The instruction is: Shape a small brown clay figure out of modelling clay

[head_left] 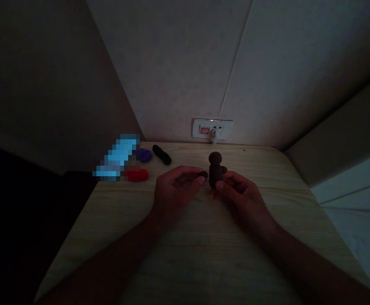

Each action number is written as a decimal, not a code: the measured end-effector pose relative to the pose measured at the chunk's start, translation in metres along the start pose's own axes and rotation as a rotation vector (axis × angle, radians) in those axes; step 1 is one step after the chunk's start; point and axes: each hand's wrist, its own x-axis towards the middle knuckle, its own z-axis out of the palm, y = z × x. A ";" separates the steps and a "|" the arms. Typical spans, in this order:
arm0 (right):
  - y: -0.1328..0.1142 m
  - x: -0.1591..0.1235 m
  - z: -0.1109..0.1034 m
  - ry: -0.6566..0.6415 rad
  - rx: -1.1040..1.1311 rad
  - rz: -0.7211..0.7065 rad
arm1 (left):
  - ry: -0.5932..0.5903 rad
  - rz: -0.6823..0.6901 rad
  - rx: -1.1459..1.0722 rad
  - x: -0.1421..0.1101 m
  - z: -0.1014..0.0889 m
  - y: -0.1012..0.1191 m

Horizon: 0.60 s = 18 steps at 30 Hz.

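Over the wooden table, my right hand [244, 197] is closed around the lower body of a dark brown clay figure [216, 173]. The figure is upright, with a round head, a longer body, a small lump on its right side and orange feet [214, 193] at the bottom. My left hand [177, 188] pinches a small dark brown clay piece [204, 174] between thumb and fingertips. That piece is just left of the figure's body, with a narrow gap between them.
On the table [147, 254], a red clay lump [138, 175], a purple clay lump [144, 155] and a black clay roll [161, 155] lie at the back left. Beside them is a blurred-out bright blue object [120, 154]. A wall socket [212, 128] sits behind the table's back edge.
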 end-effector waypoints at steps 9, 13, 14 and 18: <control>0.004 -0.001 -0.002 -0.007 -0.067 -0.024 | 0.003 0.019 -0.016 0.000 -0.001 -0.003; 0.004 -0.001 -0.002 -0.032 -0.059 -0.030 | 0.006 0.020 -0.021 0.000 -0.001 -0.002; 0.003 -0.001 -0.001 -0.034 -0.058 -0.026 | 0.005 0.019 -0.020 0.000 -0.001 -0.002; 0.001 -0.002 0.000 -0.020 -0.073 -0.022 | -0.003 0.012 -0.032 0.001 -0.002 -0.002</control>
